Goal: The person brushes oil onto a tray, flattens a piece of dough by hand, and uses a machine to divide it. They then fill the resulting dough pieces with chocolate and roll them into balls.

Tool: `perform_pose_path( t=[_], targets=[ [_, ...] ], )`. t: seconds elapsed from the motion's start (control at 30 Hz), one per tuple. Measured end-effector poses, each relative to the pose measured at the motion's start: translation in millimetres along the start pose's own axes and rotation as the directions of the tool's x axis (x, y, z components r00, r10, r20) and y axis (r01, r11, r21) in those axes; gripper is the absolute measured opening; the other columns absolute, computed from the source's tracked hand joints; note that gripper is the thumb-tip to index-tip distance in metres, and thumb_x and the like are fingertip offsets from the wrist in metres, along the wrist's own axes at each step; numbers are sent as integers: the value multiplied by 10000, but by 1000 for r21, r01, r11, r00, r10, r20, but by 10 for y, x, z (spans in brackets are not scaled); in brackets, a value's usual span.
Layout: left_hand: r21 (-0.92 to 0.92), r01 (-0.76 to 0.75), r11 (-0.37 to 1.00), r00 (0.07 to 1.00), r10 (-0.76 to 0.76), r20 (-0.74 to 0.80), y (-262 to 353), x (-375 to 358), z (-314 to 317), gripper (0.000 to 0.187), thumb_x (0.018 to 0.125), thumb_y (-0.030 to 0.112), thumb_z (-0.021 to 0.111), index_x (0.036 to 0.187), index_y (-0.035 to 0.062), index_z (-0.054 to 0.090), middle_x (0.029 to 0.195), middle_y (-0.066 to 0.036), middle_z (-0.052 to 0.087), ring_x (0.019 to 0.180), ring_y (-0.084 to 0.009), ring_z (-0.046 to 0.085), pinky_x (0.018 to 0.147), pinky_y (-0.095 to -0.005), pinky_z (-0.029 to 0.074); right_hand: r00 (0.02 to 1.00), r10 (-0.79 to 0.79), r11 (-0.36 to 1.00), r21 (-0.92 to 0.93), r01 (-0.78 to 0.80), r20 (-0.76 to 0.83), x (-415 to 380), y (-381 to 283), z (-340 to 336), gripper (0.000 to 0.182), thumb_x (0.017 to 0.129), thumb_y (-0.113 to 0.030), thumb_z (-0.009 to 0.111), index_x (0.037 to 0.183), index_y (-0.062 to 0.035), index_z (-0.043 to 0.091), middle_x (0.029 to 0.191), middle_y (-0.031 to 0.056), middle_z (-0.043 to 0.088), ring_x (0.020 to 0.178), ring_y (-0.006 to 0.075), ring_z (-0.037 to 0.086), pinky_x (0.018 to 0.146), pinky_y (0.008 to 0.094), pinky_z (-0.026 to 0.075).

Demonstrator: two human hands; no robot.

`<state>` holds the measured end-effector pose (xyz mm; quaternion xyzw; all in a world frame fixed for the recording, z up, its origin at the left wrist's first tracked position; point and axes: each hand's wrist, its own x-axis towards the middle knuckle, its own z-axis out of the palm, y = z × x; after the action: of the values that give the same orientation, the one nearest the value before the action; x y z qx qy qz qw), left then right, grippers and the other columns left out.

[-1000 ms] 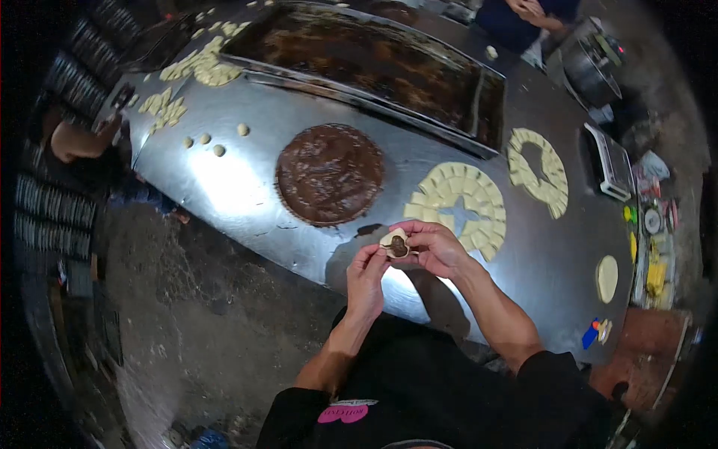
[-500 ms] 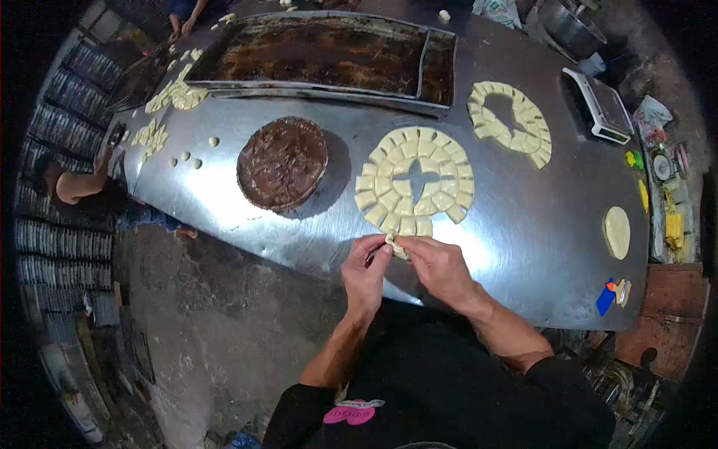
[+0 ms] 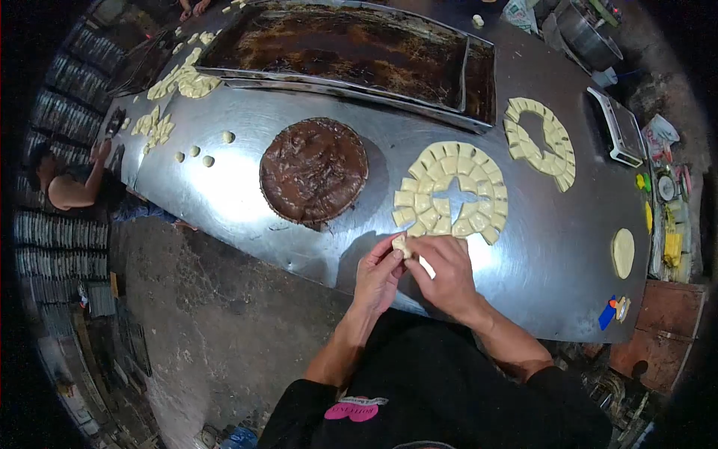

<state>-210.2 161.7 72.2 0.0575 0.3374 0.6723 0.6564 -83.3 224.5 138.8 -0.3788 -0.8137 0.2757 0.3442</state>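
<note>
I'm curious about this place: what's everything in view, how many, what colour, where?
Metal table: one, silver, centre
Large trays: apparently two, dark brown, far side
Round mass: one, brown, table centre
Dough rings: two, pale yellow, right of mass
Dough balls: at least four, pale, left
Loose dough pieces: many, pale yellow, far left
Dough oval: one, pale yellow, right end
Blue item: one, blue, right corner
Framed device: one, white, right
Pot: one, silver, far right
Person: one, dark-clothed, left
Another's hands: two, bare, top left
Held dough: one, pale, between hands
Left hand, right hand: one each, bare, on dough
</note>
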Motion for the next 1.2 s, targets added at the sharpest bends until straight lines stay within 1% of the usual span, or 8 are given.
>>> perform_pose_path(
  t=[0.13,0.27,0.63,0.77,0.83,0.93,1.07,1.2],
  targets=[
    [114,93,989,990,-104,95,216,125,-138,345,911,99,615,1222,-38,562,1164,-104,609,1035,-162,587,886,-302,487,996,-83,992,-95,86,33,131,33,61,173,739,-53,707,908,-77,675,851,66,657,792,225,613,730,350,407],
    [311,266,912,894,-355,274,331,280,-207,364,902,127,636,1209,-56,565,1106,-110,636,964,-165,618,845,-293,506,969,145,988,-79,-131,202,135,4,-99,156,732,-82,727,872,-80,658,790,36,635,758,222,599,704,353,391],
    [526,313,791,832,-495,249,-1053,52,299,492,856,49,659,1308,-42,487,1213,-121,586,1033,-172,586,927,-291,466,989,21,935,-349,-71,-146,-1215,883,-686,143,694,-99,699,768,-104,577,740,46,567,695,258,550,676,397,377],
    [935,-263,236,955,-72,287,-1354,-26,298,434,821,199,710,1206,39,593,981,-159,664,839,-254,647,743,-355,521,963,179,779,-568,-264,-202,-1889,1578,-965,113,750,-83,654,849,-89,600,855,79,599,836,254,567,770,411,388],
    [861,-507,-30,848,162,505,-1364,168,175,327,797,118,683,1109,40,629,885,-147,637,760,-309,609,702,-405,503,966,241,720,-649,-246,-99,-2194,1560,-957,151,785,-85,622,936,-77,627,969,97,599,974,264,553,855,440,382],
    [617,-622,-481,646,130,753,-1230,307,461,316,758,138,695,1060,60,640,850,-137,566,774,-291,558,685,-394,437,956,274,738,-615,-279,-104,-2329,1476,-1046,190,789,-77,599,972,-75,649,988,100,606,993,286,558,877,466,385],
    [469,-559,-684,648,-8,761,-1401,488,466,220,782,149,654,981,58,635,866,-128,547,807,-286,552,687,-371,425,912,264,904,-250,-347,-315,-1785,1525,-976,126,758,-25,578,857,-55,650,853,123,618,848,313,579,803,409,431],
    [727,-515,-454,808,26,589,-1326,612,207,101,857,113,560,909,34,595,879,-139,604,829,-312,587,710,-414,469,991,18,954,-295,-56,-130,-2238,1898,-1024,51,780,-62,646,821,-58,616,816,92,570,836,289,530,756,406,411]
  ],
)
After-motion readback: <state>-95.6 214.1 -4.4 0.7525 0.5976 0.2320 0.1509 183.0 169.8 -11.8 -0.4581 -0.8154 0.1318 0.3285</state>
